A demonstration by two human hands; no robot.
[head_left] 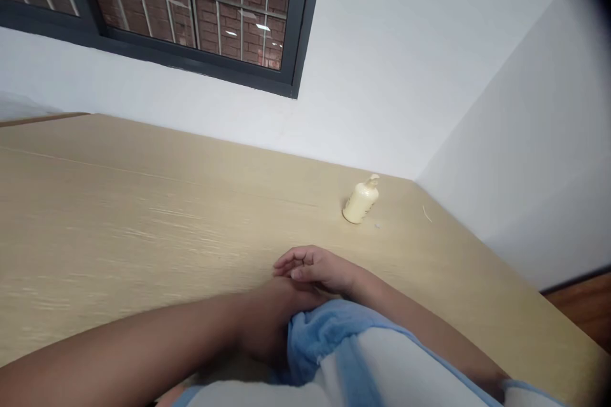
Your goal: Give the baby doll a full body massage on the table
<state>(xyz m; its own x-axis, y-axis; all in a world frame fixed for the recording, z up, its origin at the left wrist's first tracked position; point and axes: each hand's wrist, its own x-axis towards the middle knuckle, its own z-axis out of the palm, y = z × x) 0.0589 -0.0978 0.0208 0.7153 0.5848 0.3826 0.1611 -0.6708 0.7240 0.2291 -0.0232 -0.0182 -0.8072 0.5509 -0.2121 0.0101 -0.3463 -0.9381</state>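
At the bottom of the frame, blue and white fabric [334,331] is seen, its blue part bunched at lower centre; whether it is worn or only lying there cannot be told. In the bottom right corner, the right arm is partly covered by a white sleeve [529,392] with a blue edge.

From the lower left, the bare left forearm is stretched toward the centre. The left hand [274,310] is placed against the bunched blue cloth; its fingers are hidden, so whether anything is gripped cannot be told. Just above it, the right hand [319,267] is brought in from the lower right, overlapping the left in view. Its fingers are loosely curved and pointed left, the thumb is set close beneath them, and nothing is seen held.

Both arms are held over a broad, pale wooden table [143,222]. Beyond the hands, right of centre, a cream pump bottle [361,203] is stood upright, untouched and apart from them. A small pale speck [377,226] is seen just beside its base, and a thin pale strand [427,214] farther right.

The table is backed by a white wall [382,76]. In the upper left, a dark-framed window [293,25] is crossed by metal bars, with brickwork seen behind.
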